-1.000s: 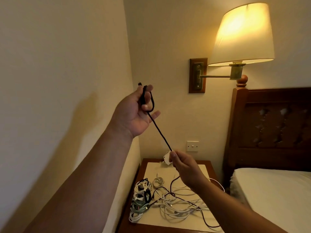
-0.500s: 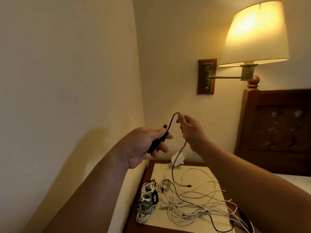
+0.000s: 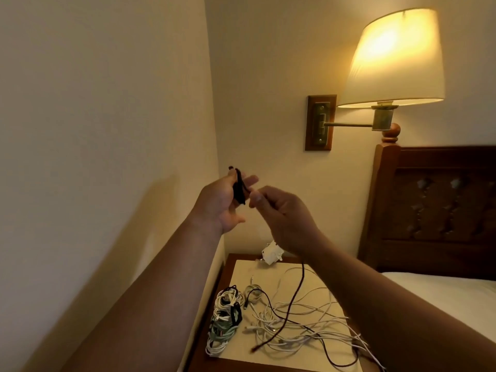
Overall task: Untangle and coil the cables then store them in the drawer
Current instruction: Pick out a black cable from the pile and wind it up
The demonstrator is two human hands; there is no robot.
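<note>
In the head view, a folded bundle of the black cable (image 3: 239,189) is clasped in the left hand (image 3: 220,202); its hanging run is pinched by the right hand (image 3: 281,210) above the nightstand (image 3: 271,363). The trailing tail could be snagged in the loose white cables (image 3: 308,328), dragging them off.

Pretty clearly a bedroom, and it looks more like a hotel room than someone's house. There's a bed (image 3: 440,296) with white sheets and a dark carved wooden headboard (image 3: 440,200), and a wooden nightstand (image 3: 236,260) tucked into the corner right beside it. On the wall above is a brass swing-arm lamp (image 3: 397,60) with a cream shade, lit, on a wooden plate (image 3: 320,122). Plain cream walls (image 3: 102,103), warm dim light, and a heap of cables (image 3: 290,318) on the nightstand
</note>
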